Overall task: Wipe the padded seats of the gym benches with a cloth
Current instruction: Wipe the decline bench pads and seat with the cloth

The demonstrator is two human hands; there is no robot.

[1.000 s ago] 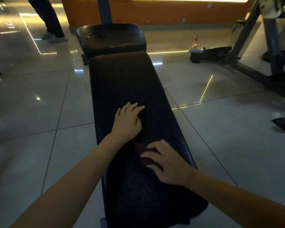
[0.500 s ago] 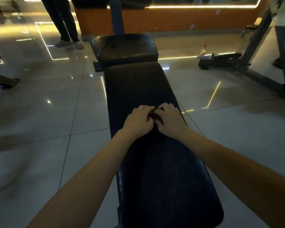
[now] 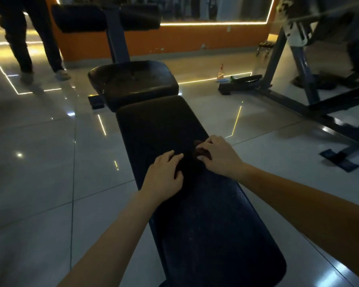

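A view looking down over two bare forearms reaching onto a long dark padded seat [image 3: 195, 214], which is running from the lower right of the frame up toward the centre. The left grip [image 3: 164, 177], a bare hand, is lying on the pad just left of centre, its fingers relaxed and slightly bent, holding nothing. The right grip [image 3: 218, 156] is resting just right of centre, a little higher in the frame, its fingers curling down onto a small dark reddish cloth [image 3: 201, 151] and pinching it against the pad. The cloth is mostly hidden under those fingers, near the pad's right edge.

Above the long pad, a squarer seat cushion [image 3: 133, 83] is sitting almost touching its far end. A glossy tiled floor [image 3: 39, 162] is reflecting yellow strip lights. At the upper left, a person's legs [image 3: 29, 38] in dark trousers are standing. At the upper right, a blue machine frame [image 3: 288, 79] is standing, with a small bottle [image 3: 220, 74] on the floor beside its base.
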